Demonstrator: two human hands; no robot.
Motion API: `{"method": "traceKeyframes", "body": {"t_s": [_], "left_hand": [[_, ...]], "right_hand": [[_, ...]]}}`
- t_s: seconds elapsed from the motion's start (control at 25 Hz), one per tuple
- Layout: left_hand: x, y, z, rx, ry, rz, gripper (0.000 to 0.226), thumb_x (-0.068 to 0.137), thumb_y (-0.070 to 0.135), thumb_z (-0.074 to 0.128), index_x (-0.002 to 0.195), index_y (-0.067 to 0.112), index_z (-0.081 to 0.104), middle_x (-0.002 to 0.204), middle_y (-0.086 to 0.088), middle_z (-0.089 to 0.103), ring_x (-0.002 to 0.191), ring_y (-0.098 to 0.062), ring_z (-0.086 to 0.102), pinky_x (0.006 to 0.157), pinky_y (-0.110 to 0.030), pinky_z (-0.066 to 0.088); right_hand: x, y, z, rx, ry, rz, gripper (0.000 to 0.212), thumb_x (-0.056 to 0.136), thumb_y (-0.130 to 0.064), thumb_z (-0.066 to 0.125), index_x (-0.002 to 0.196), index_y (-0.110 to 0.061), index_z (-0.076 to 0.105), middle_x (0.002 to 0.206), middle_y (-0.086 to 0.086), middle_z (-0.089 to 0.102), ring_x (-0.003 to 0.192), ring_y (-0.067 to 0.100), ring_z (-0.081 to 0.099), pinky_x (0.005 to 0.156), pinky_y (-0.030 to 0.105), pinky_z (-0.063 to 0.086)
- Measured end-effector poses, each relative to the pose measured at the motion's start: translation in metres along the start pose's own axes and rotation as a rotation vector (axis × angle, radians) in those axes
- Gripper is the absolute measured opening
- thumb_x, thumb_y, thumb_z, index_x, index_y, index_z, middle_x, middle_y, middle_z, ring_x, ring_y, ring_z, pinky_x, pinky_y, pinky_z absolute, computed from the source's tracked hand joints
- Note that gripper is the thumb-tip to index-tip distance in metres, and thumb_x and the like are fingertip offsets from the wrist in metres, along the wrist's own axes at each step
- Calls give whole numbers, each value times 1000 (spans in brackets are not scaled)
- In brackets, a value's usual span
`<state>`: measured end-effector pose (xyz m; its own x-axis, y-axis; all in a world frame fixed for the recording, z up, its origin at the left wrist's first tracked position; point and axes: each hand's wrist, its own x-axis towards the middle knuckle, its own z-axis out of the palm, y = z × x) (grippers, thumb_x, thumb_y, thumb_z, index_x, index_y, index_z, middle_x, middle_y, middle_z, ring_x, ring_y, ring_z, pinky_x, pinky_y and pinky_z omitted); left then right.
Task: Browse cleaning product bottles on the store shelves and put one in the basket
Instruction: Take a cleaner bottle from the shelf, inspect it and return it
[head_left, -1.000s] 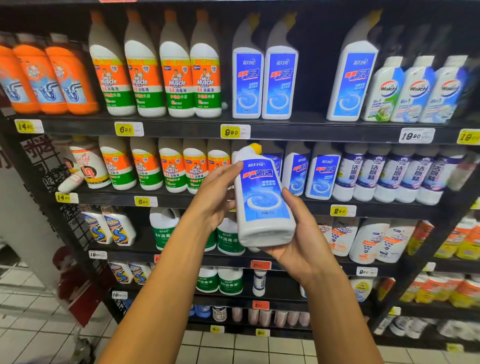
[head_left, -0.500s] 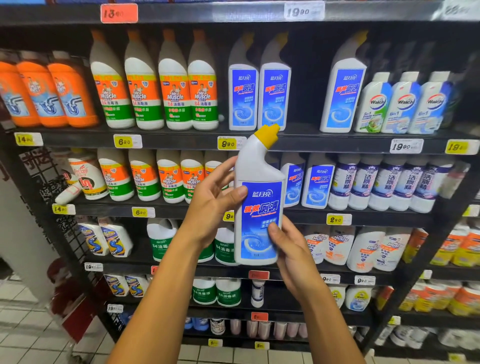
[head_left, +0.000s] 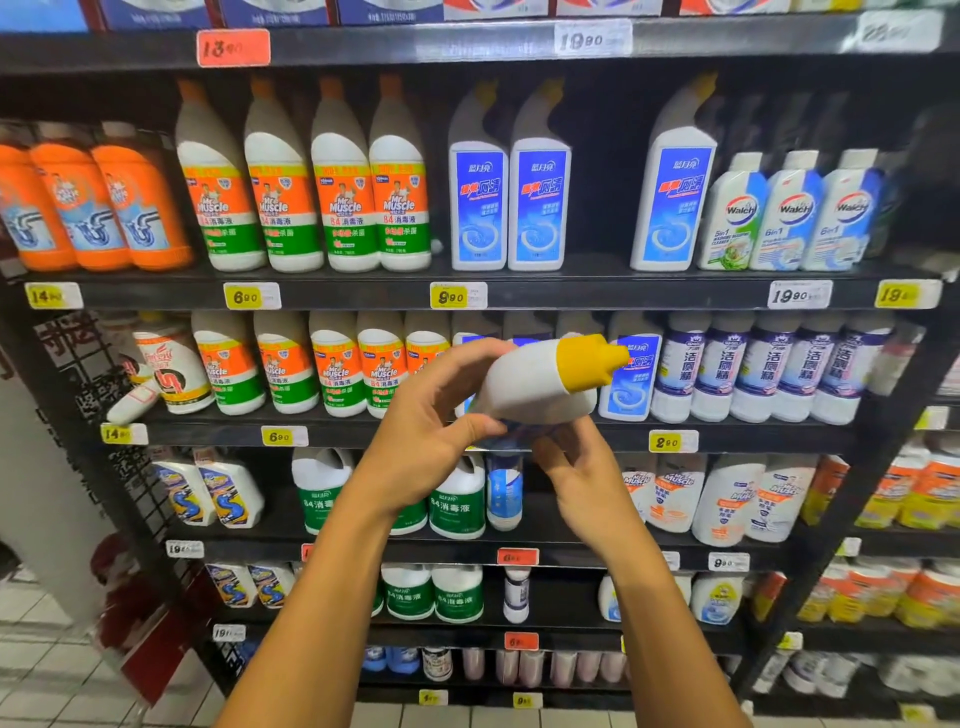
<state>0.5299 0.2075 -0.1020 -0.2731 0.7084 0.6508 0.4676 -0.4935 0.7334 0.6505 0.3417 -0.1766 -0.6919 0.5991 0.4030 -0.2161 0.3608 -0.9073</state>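
Both hands are holding the white bottle (head_left: 530, 384) tipped sideways before the shelves (head_left: 571, 296), yellow cap (head_left: 589, 359) pointing right; left hand (head_left: 436, 421) is gripping its body, right hand (head_left: 576, 467) is cradling underneath.

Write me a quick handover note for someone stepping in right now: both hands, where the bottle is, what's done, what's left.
Left hand: grips the white bottle with the yellow cap around its body.
Right hand: fingers under the bottle's lower part, which they partly hide; it seems to be helping to hold it.
Bottle: off the shelf, in front of the second shelf, tipped over with the cap pointing right.
Done: one bottle picked for inspection.
Left: decide on it, then put it in the basket, which is not in view.
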Motion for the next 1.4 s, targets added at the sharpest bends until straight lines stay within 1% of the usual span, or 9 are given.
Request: {"method": "traceKeyframes", "body": {"t_s": [0.16,0.32,0.48,0.68,0.96,1.08,1.2,1.28,1.4], "left_hand": [[1,1,-3,-29,48,26,75,72,-10,65,117,50,63,119,22,66,114,-6,62,92,-21,50],[5,-3,-4,-202,129,-79,53,80,0,64,121,33,60,120,14,69,112,-15,65,80,-26,56],[9,-8,-3,-301,178,-172,44,82,10,67,123,23,57,117,5,71,106,-20,68,71,-29,59],[14,-12,-1,-338,213,-243,53,79,14,70,130,16,55,123,-8,69,106,-22,69,72,-32,58],[19,0,9,11,169,-223,50,91,21,69,137,27,51,122,7,66,111,-9,65,76,-25,58],[18,1,27,253,181,-239,49,82,40,72,124,22,55,118,1,60,106,-7,61,86,-28,51],[25,3,40,48,150,-429,58,77,53,73,121,23,50,113,1,63,97,-3,66,78,-23,55],[35,1,43,-21,222,-436,50,81,44,75,117,21,49,102,4,65,84,-2,68,65,-17,54],[45,-4,38,72,327,-407,44,84,26,76,119,14,52,108,-6,65,96,-20,67,76,-33,58]], "right_hand": [[2,-1,-1,4,-29,-34,38,100,-20,56,137,-28,51,135,-9,61,130,11,54,109,43,44],[-2,1,-6,64,-109,-54,45,95,-38,62,138,-27,52,134,-8,63,127,12,57,106,38,48],[-9,1,-4,336,-166,75,72,77,-55,76,135,-20,50,129,3,68,122,20,63,94,31,55],[-16,7,-4,539,-275,111,55,76,-34,84,125,-18,64,127,15,68,117,29,65,93,35,54],[-12,4,4,552,-83,97,38,80,-31,75,116,-20,71,117,14,72,107,31,71,83,35,58],[-10,-7,11,331,85,51,35,77,-39,75,109,-25,72,103,4,77,94,18,74,73,27,58],[-11,-15,20,43,208,36,28,78,-48,72,104,-36,70,90,-5,75,82,18,72,70,40,61],[-13,-16,25,-36,197,18,33,83,-47,71,115,-41,65,99,-8,72,88,13,70,75,40,60],[-18,-13,29,36,166,-17,53,86,-39,75,135,-41,55,120,-18,56,108,-2,61,82,18,54]]}}
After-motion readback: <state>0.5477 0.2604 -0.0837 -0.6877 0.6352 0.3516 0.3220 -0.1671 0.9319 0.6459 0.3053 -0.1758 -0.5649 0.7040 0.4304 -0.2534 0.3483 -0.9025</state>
